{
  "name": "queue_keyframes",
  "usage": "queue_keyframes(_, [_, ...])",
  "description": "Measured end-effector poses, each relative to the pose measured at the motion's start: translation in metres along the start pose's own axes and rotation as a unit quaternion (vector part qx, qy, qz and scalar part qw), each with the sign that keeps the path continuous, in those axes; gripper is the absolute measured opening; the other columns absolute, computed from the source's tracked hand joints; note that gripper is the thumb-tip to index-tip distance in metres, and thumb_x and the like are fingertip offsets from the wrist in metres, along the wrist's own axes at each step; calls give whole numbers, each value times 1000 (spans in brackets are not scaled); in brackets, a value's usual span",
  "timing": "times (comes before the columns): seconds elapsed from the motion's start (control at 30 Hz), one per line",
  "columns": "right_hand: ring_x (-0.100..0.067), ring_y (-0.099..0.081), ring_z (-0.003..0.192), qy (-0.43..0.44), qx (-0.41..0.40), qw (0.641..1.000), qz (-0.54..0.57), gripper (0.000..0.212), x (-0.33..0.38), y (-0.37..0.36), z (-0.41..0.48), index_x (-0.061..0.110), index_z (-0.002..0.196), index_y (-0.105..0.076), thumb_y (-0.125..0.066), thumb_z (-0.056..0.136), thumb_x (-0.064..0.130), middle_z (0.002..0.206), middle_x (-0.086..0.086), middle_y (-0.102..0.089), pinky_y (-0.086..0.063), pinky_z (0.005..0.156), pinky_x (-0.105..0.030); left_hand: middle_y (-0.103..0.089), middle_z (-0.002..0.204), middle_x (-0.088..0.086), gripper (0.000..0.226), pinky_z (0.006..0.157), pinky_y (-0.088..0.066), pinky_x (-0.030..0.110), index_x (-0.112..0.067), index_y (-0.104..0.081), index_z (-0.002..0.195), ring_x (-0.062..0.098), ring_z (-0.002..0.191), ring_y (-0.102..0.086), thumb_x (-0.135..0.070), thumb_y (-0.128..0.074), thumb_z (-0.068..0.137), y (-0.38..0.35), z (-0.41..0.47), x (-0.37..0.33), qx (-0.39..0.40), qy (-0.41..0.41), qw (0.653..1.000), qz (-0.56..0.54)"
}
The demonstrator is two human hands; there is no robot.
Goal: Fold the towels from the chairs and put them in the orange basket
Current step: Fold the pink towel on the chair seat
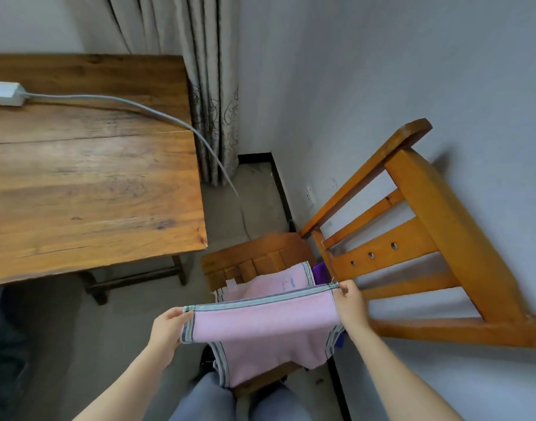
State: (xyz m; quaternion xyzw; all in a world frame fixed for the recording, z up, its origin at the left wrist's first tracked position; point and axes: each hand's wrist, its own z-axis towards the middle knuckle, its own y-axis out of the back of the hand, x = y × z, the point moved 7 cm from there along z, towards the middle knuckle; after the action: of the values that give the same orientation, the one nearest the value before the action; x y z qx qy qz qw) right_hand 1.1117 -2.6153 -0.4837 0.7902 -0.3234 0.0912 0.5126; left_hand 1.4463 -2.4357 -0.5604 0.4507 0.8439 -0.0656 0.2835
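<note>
Fingers (pixel 174 313) of the left hand (pixel 166 328) curl round one upper corner of the pink towel (pixel 260 325), thumb on top; the right hand (pixel 350 302) pinches the opposite corner. Between the two grips the striped hem is pulled taut, its long axis rising from lower left toward the back of the wooden chair (pixel 412 238). The towel is over the chair seat, doubled: a second pink layer lies on the slats behind the held one, and the lower part droops past the seat's front edge, hiding most of it. The cloth looks soft and woven, bordered with grey-green stripes. A purple cloth (pixel 320 272) peeps out at the rear of the chair seat, mostly hidden, its shape unclear. Left of the chair stands a plank surface (pixel 93 177) carrying a white power strip (pixel 3 94), cut off by the frame edge; its grey cable (pixel 133 106) trails off the surface toward the floor behind the chair. A patterned curtain (pixel 206 86) hangs beyond.
</note>
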Motion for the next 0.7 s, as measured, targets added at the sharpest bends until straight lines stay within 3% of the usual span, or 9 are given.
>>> queue_keyframes(0.13, [-20,-57,88,29,18,998,-62,6,-7,-35,34,17,91,-49,-46,96,15,100,-8,-62,-51,73,-31,-61,76,15,10,49,-45,23,1,-62,80,23,62,-53,7,-55,85,1,13,13,-62,-2,998,12])
queue_keyframes(0.2, [-15,-55,83,60,27,994,-82,6,-6,-50,50,16,94,-49,-44,97,14,93,-2,-58,-48,68,-25,-60,73,11,12,39,-43,16,0,-62,78,21,61,-51,8,-55,85,-7,28,18,-84,-10,996,9])
queue_keyframes(0.3, [-17,-54,74,99,24,990,-100,8,-2,-68,84,13,95,-48,-41,98,14,84,-2,-58,-44,60,-27,-61,73,9,11,38,-44,16,-2,-62,80,21,64,-53,6,-57,85,-22,61,29,-119,-5,993,-8])
queue_keyframes(0.37, [-21,-54,70,119,16,986,-111,9,0,-78,107,14,91,-47,-41,98,16,80,-6,-58,-44,57,-29,-64,83,14,7,46,-47,18,2,-64,89,26,73,-56,5,-58,85,-33,85,38,-136,8,990,-27])
queue_keyframes(0.47, [-25,-50,74,118,26,986,-111,7,-4,-94,140,15,92,-45,-42,98,17,84,-7,-56,-33,52,-25,-63,98,20,18,73,-45,30,4,-61,103,29,85,-57,3,-59,86,-53,116,48,-137,23,988,-68])
queue_keyframes(0.6, [-27,-47,75,132,18,984,-120,9,-7,-118,171,13,89,-44,-43,97,16,82,-7,-52,-28,51,-29,-61,97,14,17,76,-42,34,-4,-62,104,28,84,-56,-2,-59,87,-68,151,50,-144,24,986,-80])
queue_keyframes(0.7, [-30,-49,80,132,26,980,-144,9,-13,-134,180,16,88,-43,-43,97,18,87,-8,-52,-31,60,-32,-63,95,11,8,78,-44,33,-10,-65,87,27,83,-57,-3,-61,85,-67,163,53,-158,36,985,-51])
